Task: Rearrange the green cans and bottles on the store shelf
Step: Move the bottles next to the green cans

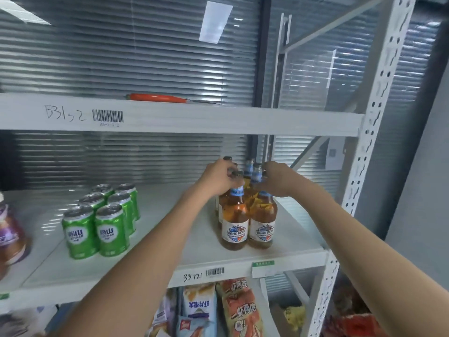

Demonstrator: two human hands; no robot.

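Note:
Several green cans (pixel 102 215) stand in two rows on the left part of the white middle shelf (pixel 170 254). To the right stands a tight cluster of amber beer bottles (pixel 247 215) with white labels and blue neck bands. My left hand (pixel 220 178) wraps the neck of the front left bottle (pixel 235 222). My right hand (pixel 277 180) closes on the neck of the front right bottle (pixel 263 222). Both bottles stand upright on the shelf. The bottles behind are partly hidden by my hands.
A purple-labelled bottle (pixel 11 232) stands at the far left. An orange-handled tool (pixel 158 98) lies on the upper shelf (pixel 218 122). Snack bags (pixel 218 310) fill the shelf below. The white perforated upright (pixel 364 154) bounds the right side.

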